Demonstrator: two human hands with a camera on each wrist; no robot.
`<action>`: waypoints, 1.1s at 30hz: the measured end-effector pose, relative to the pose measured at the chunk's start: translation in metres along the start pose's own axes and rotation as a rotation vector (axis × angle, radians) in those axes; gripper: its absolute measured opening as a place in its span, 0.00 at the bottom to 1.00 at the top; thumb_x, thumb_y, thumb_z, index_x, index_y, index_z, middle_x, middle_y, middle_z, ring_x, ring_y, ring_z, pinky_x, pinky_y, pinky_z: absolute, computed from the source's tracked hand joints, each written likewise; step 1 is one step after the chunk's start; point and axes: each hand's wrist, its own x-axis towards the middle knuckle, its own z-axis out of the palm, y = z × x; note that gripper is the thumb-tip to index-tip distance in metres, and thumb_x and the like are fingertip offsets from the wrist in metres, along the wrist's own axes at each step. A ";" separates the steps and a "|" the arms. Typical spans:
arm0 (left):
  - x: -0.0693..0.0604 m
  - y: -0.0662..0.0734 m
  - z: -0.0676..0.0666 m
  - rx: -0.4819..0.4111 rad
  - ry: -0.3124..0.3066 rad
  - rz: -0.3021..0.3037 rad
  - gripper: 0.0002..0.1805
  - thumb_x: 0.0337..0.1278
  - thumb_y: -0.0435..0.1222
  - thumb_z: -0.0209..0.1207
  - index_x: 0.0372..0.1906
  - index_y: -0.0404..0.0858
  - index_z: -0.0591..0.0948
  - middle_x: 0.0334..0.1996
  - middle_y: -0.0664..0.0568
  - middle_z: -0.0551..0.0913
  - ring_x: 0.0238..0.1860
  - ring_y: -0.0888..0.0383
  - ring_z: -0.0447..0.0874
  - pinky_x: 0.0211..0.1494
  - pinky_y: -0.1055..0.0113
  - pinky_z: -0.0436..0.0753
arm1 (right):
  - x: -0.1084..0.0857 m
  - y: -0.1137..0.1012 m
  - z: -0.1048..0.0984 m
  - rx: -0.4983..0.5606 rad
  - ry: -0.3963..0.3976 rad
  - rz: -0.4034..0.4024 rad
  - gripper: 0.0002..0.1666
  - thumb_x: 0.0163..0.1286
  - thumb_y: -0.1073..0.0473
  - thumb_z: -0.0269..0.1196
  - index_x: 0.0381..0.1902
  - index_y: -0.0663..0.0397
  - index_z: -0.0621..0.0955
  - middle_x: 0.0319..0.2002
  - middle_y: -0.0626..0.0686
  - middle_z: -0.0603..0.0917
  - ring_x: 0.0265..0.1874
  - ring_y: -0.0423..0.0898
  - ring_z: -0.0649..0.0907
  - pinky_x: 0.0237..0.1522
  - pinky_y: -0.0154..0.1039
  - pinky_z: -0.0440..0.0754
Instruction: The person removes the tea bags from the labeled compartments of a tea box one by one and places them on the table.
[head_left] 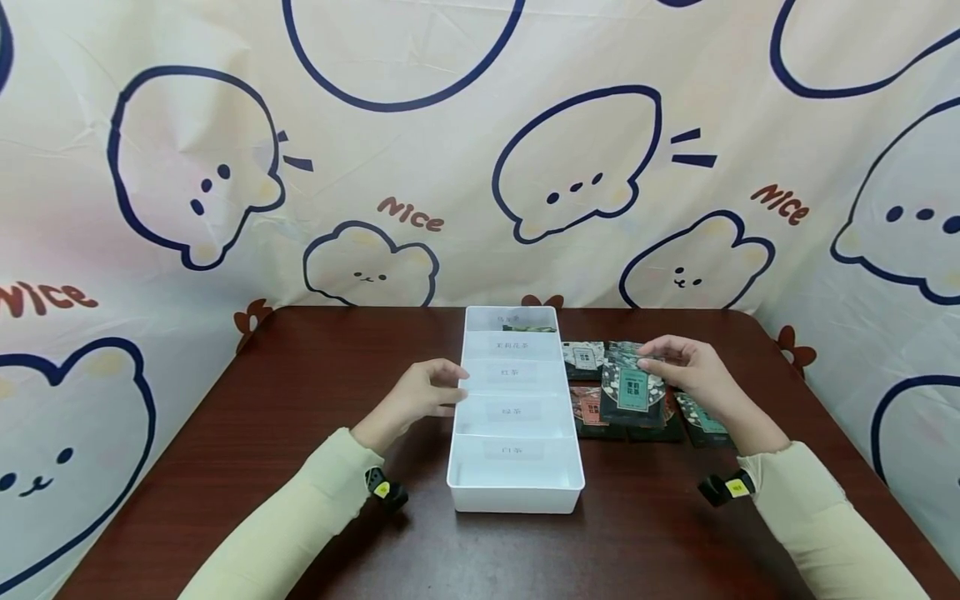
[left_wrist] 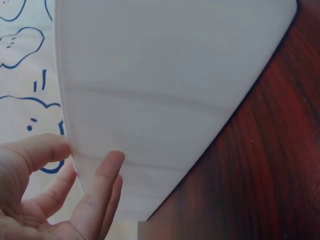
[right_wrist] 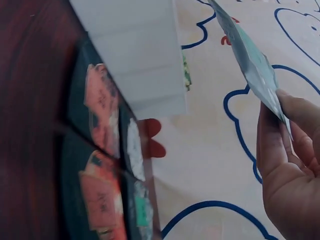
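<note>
My right hand pinches a dark tea sachet with a green label, between thumb and fingers. The sachet is held up above other packets on the table; in the right wrist view this sachet appears nearly edge-on. A long white divided box stands to its left, its several compartments each bearing a paper label. At the box's left side, my left hand touches the rim and outer wall with loosely bent fingers. A green packet shows in the farthest compartment.
Right of the box lie flat packets: one white-labelled, one orange-labelled, another orange one partly covered in the head view, and a green one under the right hand. A patterned curtain hangs behind the brown table.
</note>
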 end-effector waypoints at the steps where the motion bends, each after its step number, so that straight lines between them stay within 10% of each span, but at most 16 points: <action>1: 0.000 0.000 0.000 0.002 0.000 0.000 0.16 0.55 0.29 0.65 0.49 0.37 0.80 0.49 0.41 0.79 0.38 0.52 0.83 0.44 0.57 0.87 | -0.002 0.002 0.000 0.003 -0.016 0.007 0.18 0.67 0.51 0.64 0.47 0.59 0.81 0.38 0.38 0.84 0.28 0.44 0.79 0.29 0.39 0.80; 7: 0.000 0.000 0.000 0.004 -0.001 0.001 0.16 0.55 0.29 0.65 0.49 0.37 0.80 0.49 0.41 0.79 0.38 0.52 0.84 0.44 0.57 0.87 | -0.008 0.014 0.009 0.022 -0.117 0.054 0.19 0.67 0.53 0.64 0.47 0.63 0.80 0.31 0.48 0.82 0.20 0.54 0.73 0.20 0.44 0.78; 15: -0.001 0.001 0.000 -0.019 -0.010 0.014 0.16 0.54 0.29 0.66 0.49 0.36 0.80 0.48 0.40 0.79 0.37 0.51 0.84 0.44 0.54 0.87 | -0.013 0.027 0.026 0.055 -0.216 0.146 0.21 0.66 0.52 0.65 0.47 0.63 0.80 0.40 0.54 0.82 0.33 0.43 0.81 0.36 0.38 0.84; 33: -0.001 0.001 0.000 -0.027 -0.021 0.010 0.16 0.55 0.29 0.65 0.50 0.35 0.79 0.49 0.40 0.79 0.39 0.51 0.83 0.46 0.53 0.86 | -0.017 0.034 0.055 0.021 -0.346 0.123 0.16 0.63 0.56 0.68 0.42 0.63 0.81 0.37 0.55 0.81 0.33 0.42 0.79 0.34 0.36 0.83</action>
